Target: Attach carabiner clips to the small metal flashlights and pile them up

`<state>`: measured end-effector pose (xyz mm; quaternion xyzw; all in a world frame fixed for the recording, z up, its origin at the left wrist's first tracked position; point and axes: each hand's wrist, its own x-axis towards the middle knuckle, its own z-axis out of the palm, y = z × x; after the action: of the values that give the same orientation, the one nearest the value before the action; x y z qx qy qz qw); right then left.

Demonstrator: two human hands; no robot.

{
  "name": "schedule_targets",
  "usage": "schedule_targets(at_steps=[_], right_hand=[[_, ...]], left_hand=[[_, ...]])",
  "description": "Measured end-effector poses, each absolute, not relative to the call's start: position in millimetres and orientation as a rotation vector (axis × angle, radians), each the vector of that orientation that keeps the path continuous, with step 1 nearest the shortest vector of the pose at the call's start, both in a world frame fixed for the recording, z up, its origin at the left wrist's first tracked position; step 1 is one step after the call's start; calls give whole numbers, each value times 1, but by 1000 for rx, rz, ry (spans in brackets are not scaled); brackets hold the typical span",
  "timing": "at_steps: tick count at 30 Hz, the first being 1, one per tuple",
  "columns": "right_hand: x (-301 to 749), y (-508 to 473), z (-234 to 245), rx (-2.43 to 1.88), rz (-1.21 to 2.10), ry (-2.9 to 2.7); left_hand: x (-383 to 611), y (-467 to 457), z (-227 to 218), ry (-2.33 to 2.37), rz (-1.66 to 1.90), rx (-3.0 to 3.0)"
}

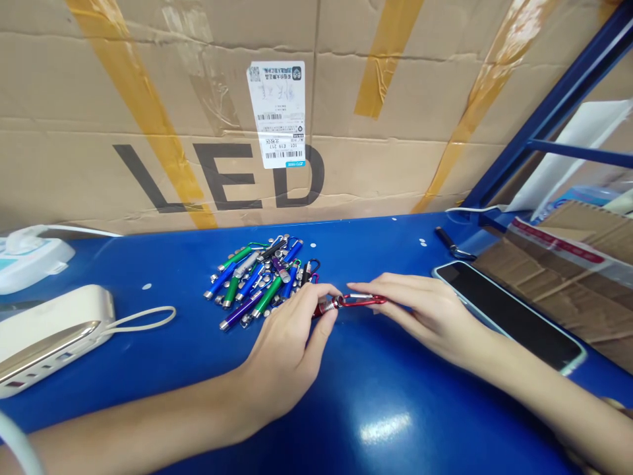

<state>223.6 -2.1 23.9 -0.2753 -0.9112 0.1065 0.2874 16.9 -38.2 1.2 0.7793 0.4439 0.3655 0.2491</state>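
Note:
Between my two hands is a small red keychain flashlight [327,306] with a red carabiner clip [363,301] at its end. My left hand [291,336] pinches the flashlight's body between thumb and fingers, hiding part of it. The fingers of my right hand [428,307] close round the far end of the carabiner. Just beyond my left hand lies a heap of similar keychain flashlights [257,280] in blue, green, purple and black, with small silver button cells among them.
A phone [509,313] lies beside my right forearm, and a black flashlight [452,243] sits behind it. A white power bank [54,336] with a cord loop is at left. A large cardboard box [346,165] stands along the back of the blue table [178,402].

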Motion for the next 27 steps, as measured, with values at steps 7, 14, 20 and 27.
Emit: schedule_targets(at_steps=[7,14,20,27], right_hand=[[219,-7,26,-849,398,-2349],[216,-8,28,-827,491,-2301],[209,-12,34,-982,782,-2126],[207,-12,27,-910,1242,-1831]], left_hand=[[17,-39,2,1164,969,2153],[16,-39,2,1136,977,2135],[17,-39,3,1120,991,2129],[17,-40,5,1176,868,2157]])
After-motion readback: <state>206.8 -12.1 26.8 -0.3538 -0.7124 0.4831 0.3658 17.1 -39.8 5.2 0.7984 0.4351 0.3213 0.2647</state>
